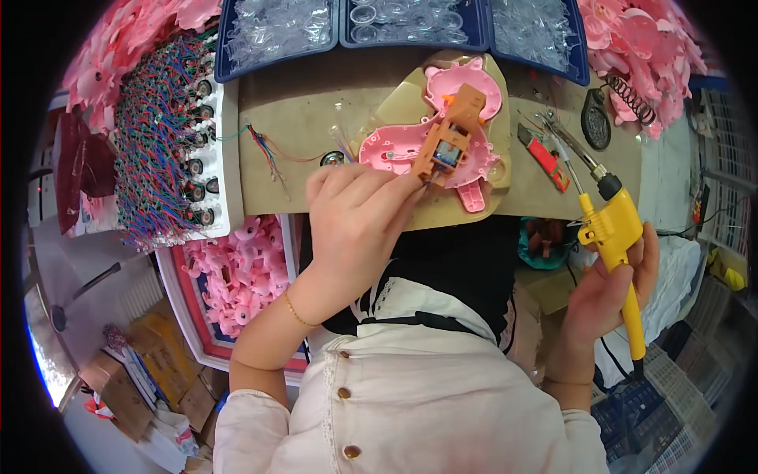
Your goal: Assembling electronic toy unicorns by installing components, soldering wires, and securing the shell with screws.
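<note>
My left hand [354, 217] pinches the near end of an orange-brown plastic gearbox [436, 142] that has a small motor set in it. The gearbox is tilted over a pink toy shell half [389, 142], which lies hollow side up on a yellowish fixture board [410, 91]. Whether the gearbox touches the shell, I cannot tell. On the right, my right hand [612, 292] is wrapped round the handle of a yellow soldering gun [614, 225]. Its metal tip points up and left, over the table, away from the shell.
A red utility knife [545, 162] lies between fixture and soldering gun, near a dark oval object [595, 118]. Wired speakers [197, 167] fill a white tray at left. Blue bins [341, 39] of clear plastic parts line the back. Below left, a box holds pink parts [237, 276].
</note>
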Tool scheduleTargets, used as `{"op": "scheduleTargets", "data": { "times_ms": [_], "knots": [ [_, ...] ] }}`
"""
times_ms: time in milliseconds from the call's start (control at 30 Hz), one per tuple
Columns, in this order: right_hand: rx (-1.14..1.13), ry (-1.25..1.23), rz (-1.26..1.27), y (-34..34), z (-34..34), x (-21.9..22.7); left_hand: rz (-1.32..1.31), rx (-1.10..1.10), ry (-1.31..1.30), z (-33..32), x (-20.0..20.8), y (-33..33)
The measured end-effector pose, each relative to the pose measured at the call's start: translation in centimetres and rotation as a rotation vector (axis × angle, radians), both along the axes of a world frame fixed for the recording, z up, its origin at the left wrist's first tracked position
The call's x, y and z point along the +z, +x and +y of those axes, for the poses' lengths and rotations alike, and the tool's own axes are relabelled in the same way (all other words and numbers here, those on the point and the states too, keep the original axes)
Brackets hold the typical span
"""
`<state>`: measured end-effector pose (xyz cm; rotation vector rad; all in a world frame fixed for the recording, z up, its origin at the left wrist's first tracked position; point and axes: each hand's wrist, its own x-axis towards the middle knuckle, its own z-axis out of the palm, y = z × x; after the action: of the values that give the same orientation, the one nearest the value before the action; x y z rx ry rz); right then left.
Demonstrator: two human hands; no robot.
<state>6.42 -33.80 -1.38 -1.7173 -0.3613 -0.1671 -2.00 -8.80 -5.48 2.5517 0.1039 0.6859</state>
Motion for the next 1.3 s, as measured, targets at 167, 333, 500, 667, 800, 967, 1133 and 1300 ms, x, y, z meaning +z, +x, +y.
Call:
{"op": "scheduleTargets", "data": {
  "times_ms": [167, 333, 500, 667, 800, 967, 1133, 1300],
  "knots": [
    [0.013, -0.051, -0.065, -0.7, -1.0, -0.9, 0.038, -0.016, 0.02, 0.4, 0.0, -0.3],
    [0.063, -0.053, -0.023, -1.2, -1.3, -1.1, 0.044, 0.041, -0.1, -0.7, 0.4, 0.0],
    [0.145, -0.038, 0.054, -1.8, -0.5, -0.1, 0.137, 0.06, -0.235, -0.9, 0.5, 0.4],
    [0.236, -0.092, 0.094, -2.1, -1.7, -0.1, 0.192, 0.042, -0.222, -1.1, 0.3, 0.8],
    [0.27, -0.112, 0.153, -2.2, -2.1, 0.0, 0.157, 0.026, -0.102, -0.8, 1.4, -0.3],
    [0.221, -0.114, 0.134, -2.1, -1.3, 0.1, 0.239, 0.01, -0.197, 0.1, 1.8, 0.0],
    [0.2, -0.17, 0.131, -1.9, -1.2, 0.0, 0.292, -0.019, -0.408, 0.6, 1.9, -0.3],
    [0.189, -0.162, 0.114, -2.0, -0.6, 0.2, 0.179, -0.004, -0.257, 0.0, 1.4, 0.3]
  ]
}}
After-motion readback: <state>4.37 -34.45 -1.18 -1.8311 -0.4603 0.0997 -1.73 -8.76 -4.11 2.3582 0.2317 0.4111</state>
